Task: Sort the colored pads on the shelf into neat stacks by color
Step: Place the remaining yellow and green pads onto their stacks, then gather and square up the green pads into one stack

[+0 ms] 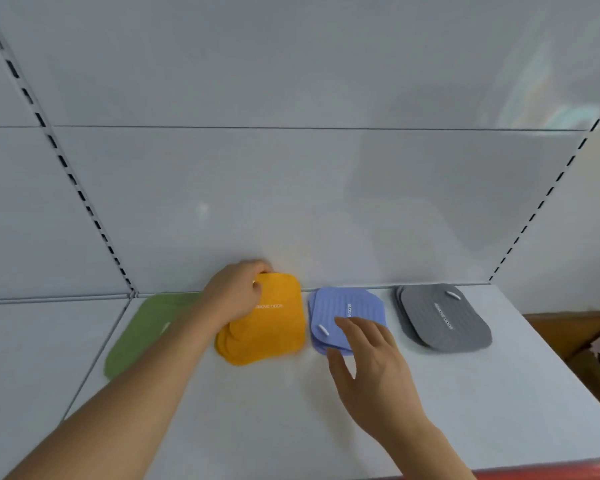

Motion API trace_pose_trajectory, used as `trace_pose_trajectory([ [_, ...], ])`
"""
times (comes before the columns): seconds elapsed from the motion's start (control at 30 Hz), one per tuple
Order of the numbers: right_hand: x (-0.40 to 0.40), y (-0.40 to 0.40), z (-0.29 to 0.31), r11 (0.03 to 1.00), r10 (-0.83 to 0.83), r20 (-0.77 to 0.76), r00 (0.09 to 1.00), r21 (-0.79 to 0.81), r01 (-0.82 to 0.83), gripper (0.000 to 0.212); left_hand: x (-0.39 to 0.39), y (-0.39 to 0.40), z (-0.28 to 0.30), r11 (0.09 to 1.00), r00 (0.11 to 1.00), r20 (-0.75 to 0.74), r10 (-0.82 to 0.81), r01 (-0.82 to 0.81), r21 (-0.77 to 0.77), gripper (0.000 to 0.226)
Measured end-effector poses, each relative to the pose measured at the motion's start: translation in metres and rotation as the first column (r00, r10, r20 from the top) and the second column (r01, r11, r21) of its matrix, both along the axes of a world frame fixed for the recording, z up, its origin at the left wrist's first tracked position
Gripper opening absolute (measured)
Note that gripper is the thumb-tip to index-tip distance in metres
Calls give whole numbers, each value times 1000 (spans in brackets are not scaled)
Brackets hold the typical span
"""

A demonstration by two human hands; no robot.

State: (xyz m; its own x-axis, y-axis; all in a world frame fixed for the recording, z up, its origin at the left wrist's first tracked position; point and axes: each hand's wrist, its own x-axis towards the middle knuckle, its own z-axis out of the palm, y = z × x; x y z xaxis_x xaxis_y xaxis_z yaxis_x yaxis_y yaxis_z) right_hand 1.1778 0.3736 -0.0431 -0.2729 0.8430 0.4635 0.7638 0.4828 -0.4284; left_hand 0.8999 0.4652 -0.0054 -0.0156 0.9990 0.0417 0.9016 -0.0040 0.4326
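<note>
Four stacks of pads lie in a row along the back of the white shelf (264, 410). From left to right: green pads (142, 330), partly hidden by my left forearm, orange pads (274, 327), blue pads (343, 310) and grey pads (444, 320). My left hand (234, 294) grips the back left corner of the top orange pad, fingers curled over its edge. My right hand (368, 358) is spread open, fingertips resting on the front edge of the blue stack. The orange and blue stacks are slightly fanned.
The white back panel (291, 202) rises right behind the pads. Slotted uprights (66, 168) frame the bay on both sides. A cardboard box (596, 341) sits beyond the shelf's right edge. A red strip (551, 471) runs along the shelf front.
</note>
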Motion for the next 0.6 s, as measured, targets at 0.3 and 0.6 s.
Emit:
trace_pose_trajectory([
  [0.3,-20,19,-7,997,40,196,980,-66,-28,60,1,-21,-7,989,934,-352,65,-12,151,55],
  [0.6,-73,11,2,993,118,274,954,-54,-108,61,-77,-85,-5,956,890,-378,254,-172,238,30],
])
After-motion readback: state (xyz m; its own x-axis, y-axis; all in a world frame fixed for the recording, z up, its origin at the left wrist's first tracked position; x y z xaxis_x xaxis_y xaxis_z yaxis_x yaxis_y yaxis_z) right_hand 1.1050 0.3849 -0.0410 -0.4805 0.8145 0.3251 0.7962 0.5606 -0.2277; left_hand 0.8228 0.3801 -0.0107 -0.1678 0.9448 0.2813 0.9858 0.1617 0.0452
